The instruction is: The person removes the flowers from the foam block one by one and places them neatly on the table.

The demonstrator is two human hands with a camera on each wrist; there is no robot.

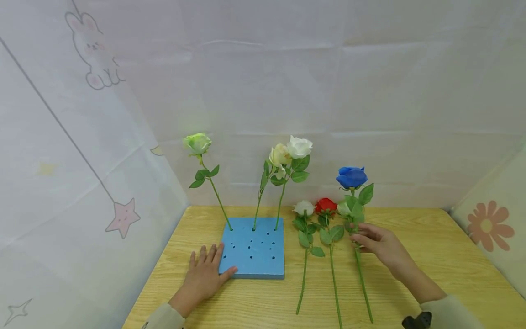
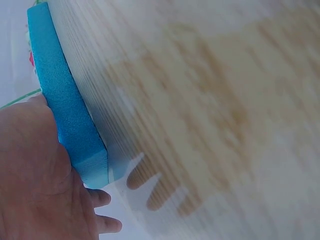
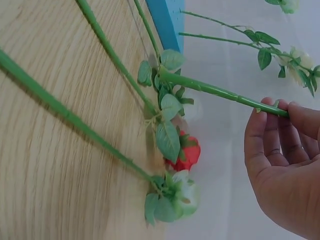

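My right hand (image 1: 384, 249) pinches the stem of a blue rose (image 1: 351, 177) between thumb and fingers, bloom upward. In the right wrist view the cut end of this green stem (image 3: 215, 90) points away from the hand, raised off the table; its bloom is outside that view. My left hand (image 1: 204, 276) rests at the near left corner of a blue foam block (image 1: 263, 267), fingers spread along its side and thumb over its top. Three roses stand in holes along the block's back: light green (image 1: 198, 143), cream (image 1: 280, 154) and white (image 1: 300, 147).
Right of the block, a white rose (image 1: 304, 208), a red rose (image 1: 326, 205) and a pale green rose (image 1: 343, 209) lie on the wooden table (image 1: 431, 269), stems toward me. The block's top has several more holes. A pale printed cloth (image 1: 390, 91) hangs behind the table.
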